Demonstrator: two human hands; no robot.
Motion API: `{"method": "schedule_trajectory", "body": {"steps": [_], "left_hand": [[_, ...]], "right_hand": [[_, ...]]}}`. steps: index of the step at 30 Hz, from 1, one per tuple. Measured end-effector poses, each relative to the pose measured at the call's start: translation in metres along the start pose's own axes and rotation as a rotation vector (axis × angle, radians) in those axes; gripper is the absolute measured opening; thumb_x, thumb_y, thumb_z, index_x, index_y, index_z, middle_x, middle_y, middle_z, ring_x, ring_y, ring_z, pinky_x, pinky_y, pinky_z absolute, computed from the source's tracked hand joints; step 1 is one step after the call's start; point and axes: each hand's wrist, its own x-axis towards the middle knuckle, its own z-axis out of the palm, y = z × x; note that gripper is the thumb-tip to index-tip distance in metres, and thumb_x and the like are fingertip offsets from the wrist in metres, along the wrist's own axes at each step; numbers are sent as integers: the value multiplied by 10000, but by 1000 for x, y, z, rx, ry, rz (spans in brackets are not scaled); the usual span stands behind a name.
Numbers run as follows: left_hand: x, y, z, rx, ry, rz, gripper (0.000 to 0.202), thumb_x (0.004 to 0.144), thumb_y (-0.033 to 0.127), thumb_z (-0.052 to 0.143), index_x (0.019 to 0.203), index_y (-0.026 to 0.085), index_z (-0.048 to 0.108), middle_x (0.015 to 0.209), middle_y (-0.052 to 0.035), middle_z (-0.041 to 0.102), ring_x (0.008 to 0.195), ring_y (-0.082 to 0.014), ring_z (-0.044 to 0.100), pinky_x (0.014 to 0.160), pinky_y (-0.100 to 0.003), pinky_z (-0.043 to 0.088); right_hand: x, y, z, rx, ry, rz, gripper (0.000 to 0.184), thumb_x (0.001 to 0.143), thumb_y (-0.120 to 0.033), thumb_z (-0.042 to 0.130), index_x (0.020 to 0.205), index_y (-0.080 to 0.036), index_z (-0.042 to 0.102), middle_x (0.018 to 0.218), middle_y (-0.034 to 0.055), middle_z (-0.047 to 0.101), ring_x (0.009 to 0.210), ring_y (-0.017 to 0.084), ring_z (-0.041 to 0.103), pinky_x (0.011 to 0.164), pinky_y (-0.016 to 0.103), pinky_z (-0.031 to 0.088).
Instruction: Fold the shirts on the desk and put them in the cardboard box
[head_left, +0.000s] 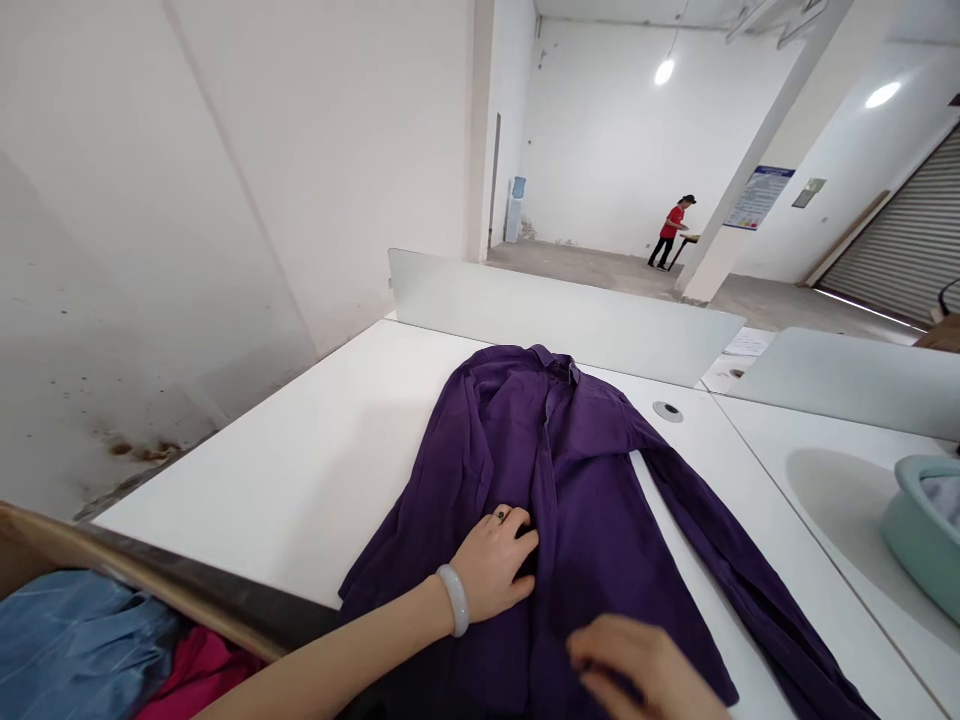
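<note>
While the left hand [491,565] presses, fingers apart, on the deep-purple long-sleeved collared shirt [592,530] across the smooth white desk [360,430], the blurred right hand [645,665] is near its lower front, grip unclear; it's laid out, yet creases and one sprawling sleeve [712,530] remain.

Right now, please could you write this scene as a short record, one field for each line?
Garment: purple shirt, front up on white table, collar toward low divider
Left hand: on the shirt front, beside the placket; pale bracelet at wrist
Right hand: blurred, over lower front; contact unclear
Lower left: blue cloth and pink cloth
Right edge: green basin
Background: person in red, standing
</note>
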Motion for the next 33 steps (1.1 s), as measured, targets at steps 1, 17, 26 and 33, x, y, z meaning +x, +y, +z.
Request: {"method": "schedule_trajectory", "body": {"steps": [1,17,26,33], "left_hand": [[3,-2,-4,6,-18,1,202,807,243,582,984,162,635,1133,-88,565,1026,-244,533,910,-364,467],[194,-187,-44,219,327,-520,327,932,227,413,1217,255,569,1391,-72,460,1331,-324,317,1039,-556,298],[266,-253,-59,91,347,-660,364,976,329,310,1260,242,521,1344,-100,507,1233,-298,432,974,-503,365],[290,-263,-41,88,322,-596,230,948,302,429,1074,260,616,1168,-56,600,1097,-247,541,966,-433,372]], "right_hand": [[13,10,-19,12,-10,92,216,920,-344,484,982,-241,664,918,35,696,824,148,654,762,227,518],[285,279,-155,-340,446,543,308,831,-175,447,986,-157,713,1029,91,709,963,200,644,889,310,459],[328,336,-137,-431,424,705,238,800,-289,555,916,-188,737,974,95,720,949,224,647,809,295,467],[330,342,-137,-528,492,661,311,858,-222,438,984,-138,710,1036,142,685,993,229,607,831,294,424]]}}
